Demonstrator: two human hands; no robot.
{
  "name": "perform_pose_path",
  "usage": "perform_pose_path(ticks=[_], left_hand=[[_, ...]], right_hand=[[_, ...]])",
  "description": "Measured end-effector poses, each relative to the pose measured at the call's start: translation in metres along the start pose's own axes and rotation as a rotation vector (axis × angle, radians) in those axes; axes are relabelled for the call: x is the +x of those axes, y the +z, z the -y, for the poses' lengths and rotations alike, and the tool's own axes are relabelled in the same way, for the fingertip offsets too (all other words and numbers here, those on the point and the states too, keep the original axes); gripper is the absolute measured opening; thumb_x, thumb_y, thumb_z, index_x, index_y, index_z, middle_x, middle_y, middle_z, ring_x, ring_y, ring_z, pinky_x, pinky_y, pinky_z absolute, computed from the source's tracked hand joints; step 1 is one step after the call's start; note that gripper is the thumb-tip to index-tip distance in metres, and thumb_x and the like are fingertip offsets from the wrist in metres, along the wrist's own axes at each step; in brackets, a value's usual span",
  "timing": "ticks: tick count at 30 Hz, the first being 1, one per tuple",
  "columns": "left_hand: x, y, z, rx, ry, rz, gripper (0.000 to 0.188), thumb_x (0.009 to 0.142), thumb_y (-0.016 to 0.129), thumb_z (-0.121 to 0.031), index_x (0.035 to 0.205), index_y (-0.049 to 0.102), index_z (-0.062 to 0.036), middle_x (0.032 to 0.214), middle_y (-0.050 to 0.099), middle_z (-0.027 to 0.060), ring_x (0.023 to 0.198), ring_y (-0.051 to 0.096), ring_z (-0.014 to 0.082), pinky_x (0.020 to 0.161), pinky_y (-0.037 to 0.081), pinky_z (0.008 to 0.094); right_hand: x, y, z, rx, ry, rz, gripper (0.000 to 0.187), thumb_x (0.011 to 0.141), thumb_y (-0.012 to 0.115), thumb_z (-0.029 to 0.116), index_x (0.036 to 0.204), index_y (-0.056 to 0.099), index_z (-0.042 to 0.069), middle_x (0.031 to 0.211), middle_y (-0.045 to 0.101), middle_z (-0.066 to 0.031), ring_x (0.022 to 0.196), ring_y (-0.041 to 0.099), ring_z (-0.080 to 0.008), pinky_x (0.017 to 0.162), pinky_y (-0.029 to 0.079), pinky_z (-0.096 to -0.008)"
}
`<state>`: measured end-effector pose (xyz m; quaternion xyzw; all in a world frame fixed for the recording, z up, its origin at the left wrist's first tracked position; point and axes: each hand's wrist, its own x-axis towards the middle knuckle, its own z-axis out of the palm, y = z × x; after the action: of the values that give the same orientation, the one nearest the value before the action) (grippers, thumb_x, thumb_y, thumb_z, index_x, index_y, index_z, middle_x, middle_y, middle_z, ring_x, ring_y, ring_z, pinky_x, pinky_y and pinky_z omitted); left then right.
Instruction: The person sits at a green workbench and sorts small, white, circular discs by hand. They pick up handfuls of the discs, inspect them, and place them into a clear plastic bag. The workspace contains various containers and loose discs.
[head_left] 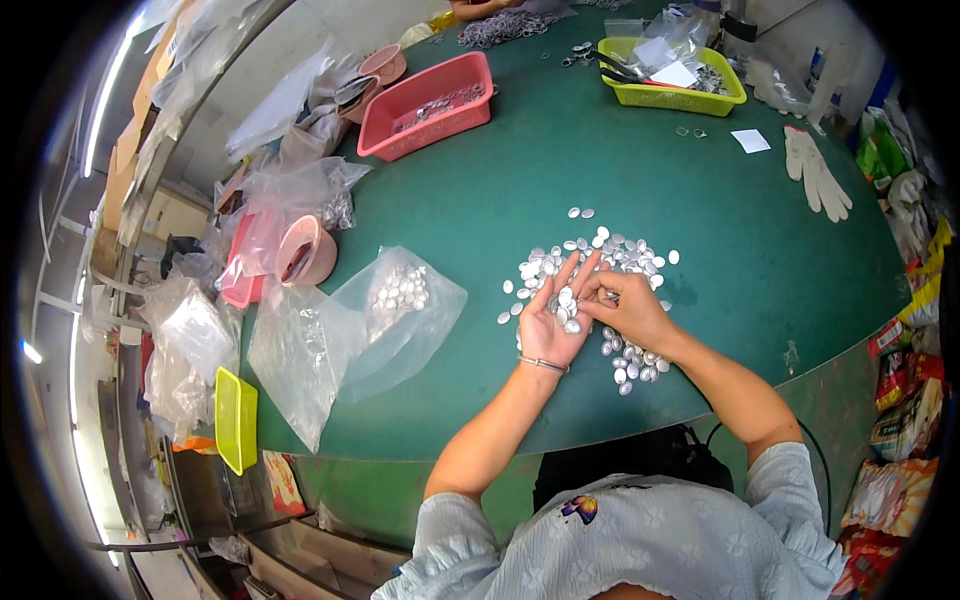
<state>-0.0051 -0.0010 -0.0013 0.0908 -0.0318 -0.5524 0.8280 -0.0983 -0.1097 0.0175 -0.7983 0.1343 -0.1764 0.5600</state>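
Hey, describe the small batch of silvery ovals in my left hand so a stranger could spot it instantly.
Start at the big green table and find the scattered silvery ovals. Among them, your left hand is palm up beside your right hand. The batch sits on that palm, whereas the neighbouring ovals lie on the table.

From my remote view through the head camera, I take this for a small workshop handling metal parts. A broad green table (450, 215) carries loose silver oval pieces (632, 368), a heap of small metal links (505, 28), a pink plastic tub (430, 131) and a yellow-green basket (670, 97) of parts. I also see clear plastic bags (298, 350), a knitted work glove (815, 172), tube lights (105, 95) and a co-worker's arm (480, 8) at the far edge.
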Motion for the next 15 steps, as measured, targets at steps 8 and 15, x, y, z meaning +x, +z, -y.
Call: perform_pose_path(ticks=[8, 15], left_hand=[[0.000, -0.002, -0.001, -0.029, -0.011, -0.049, 0.049, 0.094, 0.039, -0.026, 0.135, 0.030, 0.0004, 0.144, 0.025, 0.0218, 0.131, 0.027, 0.0367, 0.108, 0.025, 0.0451], [0.000, -0.003, 0.000, -0.009, 0.007, -0.056, 0.050, 0.094, 0.038, -0.026, 0.136, 0.029, 0.0005, 0.143, 0.025, 0.0223, 0.131, 0.027, 0.0373, 0.110, 0.023, 0.0438]], right_hand=[[0.005, -0.016, 0.001, 1.110, 0.320, 0.045, 0.010, 0.088, 0.057, 0.013, 0.094, 0.053, 0.006, 0.070, 0.047, 0.0014, 0.057, 0.042, -0.0052, 0.048, 0.030, -0.0186], [0.004, -0.015, -0.001, 0.805, 0.252, 0.112, 0.016, 0.086, 0.059, 0.015, 0.093, 0.060, 0.001, 0.072, 0.057, -0.0022, 0.058, 0.052, -0.0097, 0.053, 0.040, -0.0227]])
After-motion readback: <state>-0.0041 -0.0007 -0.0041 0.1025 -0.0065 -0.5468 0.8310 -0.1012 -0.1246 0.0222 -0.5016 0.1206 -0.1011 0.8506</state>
